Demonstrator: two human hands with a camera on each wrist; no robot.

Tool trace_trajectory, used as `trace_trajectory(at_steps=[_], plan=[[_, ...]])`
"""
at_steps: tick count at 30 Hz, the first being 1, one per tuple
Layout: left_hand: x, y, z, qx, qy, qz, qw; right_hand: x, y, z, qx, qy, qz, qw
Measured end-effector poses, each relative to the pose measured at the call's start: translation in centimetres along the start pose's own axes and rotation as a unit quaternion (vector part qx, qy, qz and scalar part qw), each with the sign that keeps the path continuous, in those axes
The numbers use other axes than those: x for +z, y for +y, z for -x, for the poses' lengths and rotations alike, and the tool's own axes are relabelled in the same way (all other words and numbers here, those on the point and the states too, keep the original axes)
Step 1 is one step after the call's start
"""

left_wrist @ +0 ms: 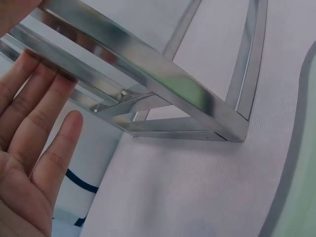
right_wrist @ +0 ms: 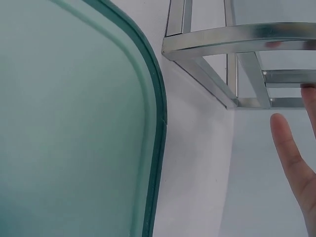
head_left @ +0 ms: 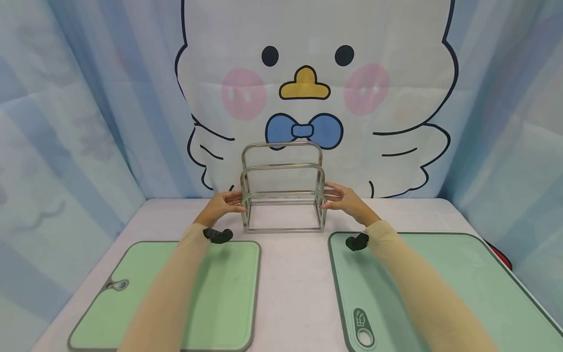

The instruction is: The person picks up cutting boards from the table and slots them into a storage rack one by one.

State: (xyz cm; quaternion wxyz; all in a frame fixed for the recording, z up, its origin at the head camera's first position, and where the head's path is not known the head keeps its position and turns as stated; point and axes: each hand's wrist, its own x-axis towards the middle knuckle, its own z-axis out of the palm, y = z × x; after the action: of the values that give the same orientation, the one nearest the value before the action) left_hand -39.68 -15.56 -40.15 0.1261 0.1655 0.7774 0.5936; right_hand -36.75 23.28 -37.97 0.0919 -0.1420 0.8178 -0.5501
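A silver metal rack (head_left: pixel 283 230) with several upright hoops stands near the back edge of the table, between the two hands. My left hand (head_left: pixel 222 204) touches its left side. The left wrist view shows nearly straight fingers (left_wrist: pixel 47 106) with their tips against a flat bar; the thumb lies mostly out of frame. From the other side, my right hand (head_left: pixel 347 201) touches the rack, fingers extended. In the right wrist view only part of that hand (right_wrist: pixel 301 168) shows, one fingertip at a bar. Below the left forearm lies a light green cutting board (head_left: pixel 228 298); a larger green board (head_left: pixel 475 278) lies below the right.
White table (head_left: pixel 294 293) surface runs between the two boards. A curtain with a cartoon bird (head_left: pixel 303 29) hangs right behind the rack, and blue-white curtains (head_left: pixel 53 146) close both sides. Something red (head_left: pixel 500 256) shows beyond the right board's far corner.
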Motion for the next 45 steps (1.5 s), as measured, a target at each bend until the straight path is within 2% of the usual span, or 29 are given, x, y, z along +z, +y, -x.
trace_trajectory(at_steps=[8, 26, 38, 45], plan=[[-0.2, 0.0, 0.3, 0.002, 0.008, -0.001, 1.0000, 0.6, -0.4, 0.4, -0.003, 0.008, 0.010, 1.000], [0.2, 0.4, 1.3, 0.011, 0.009, -0.020, 0.9997, 1.1, -0.4, 1.1, -0.011, 0.023, 0.017, 1.000], [0.4, 0.2, 1.6, 0.025, 0.004, 0.004, 0.9997, 0.8, -0.3, 0.9, -0.010, 0.023, 0.026, 0.999], [0.5, 0.1, 1.7, 0.013, 0.016, 0.004, 0.9998, 0.8, -0.1, 0.7, -0.011, 0.022, 0.031, 0.999]])
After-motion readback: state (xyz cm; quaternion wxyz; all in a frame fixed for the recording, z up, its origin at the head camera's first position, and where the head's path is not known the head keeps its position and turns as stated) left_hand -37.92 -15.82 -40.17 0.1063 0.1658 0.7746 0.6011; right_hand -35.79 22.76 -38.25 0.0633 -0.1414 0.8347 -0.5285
